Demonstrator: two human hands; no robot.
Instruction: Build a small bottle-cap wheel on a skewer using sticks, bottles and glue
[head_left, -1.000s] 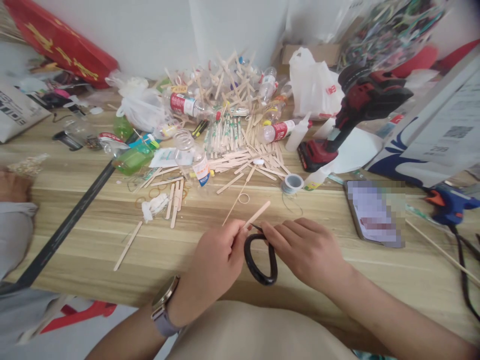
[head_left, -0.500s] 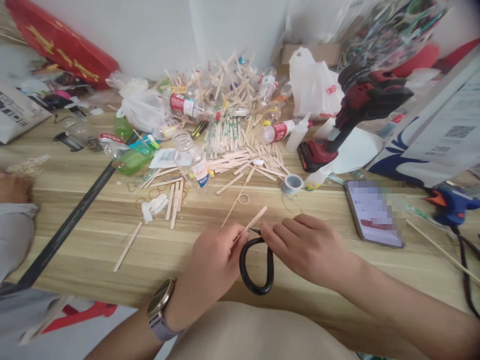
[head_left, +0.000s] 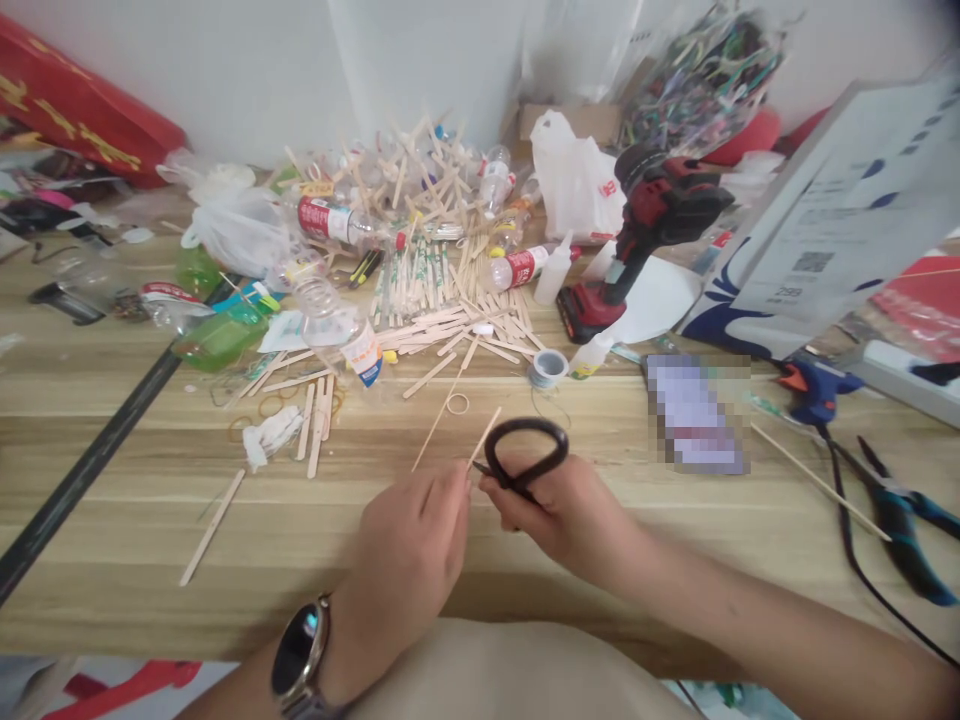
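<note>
My left hand (head_left: 416, 560), with a watch on its wrist, is closed around a wooden craft stick (head_left: 486, 436) whose upper end sticks out past the fingers. My right hand (head_left: 566, 515) grips a pair of black-handled scissors (head_left: 559, 450); one handle loop rises above the fist. The short pointed tip of the scissors reaches left, close to the stick; whether it touches the wood I cannot tell. Just beyond my hands lie a thin bamboo skewer (head_left: 437, 420) and a small ring (head_left: 457, 404).
Loose craft sticks (head_left: 442, 330) and plastic bottles (head_left: 326, 222) crowd the back. A cordless drill (head_left: 626, 240) stands right of them, near a tape roll (head_left: 549, 369). Further right are a phone (head_left: 694, 415), a glue gun (head_left: 817, 390) and pliers (head_left: 900, 525). A dark strip (head_left: 112, 440) crosses the left side.
The scissors have turned over in my right hand, their loop swinging from below to above. My left hand has rolled over with the stick. The view has shifted to the right.
</note>
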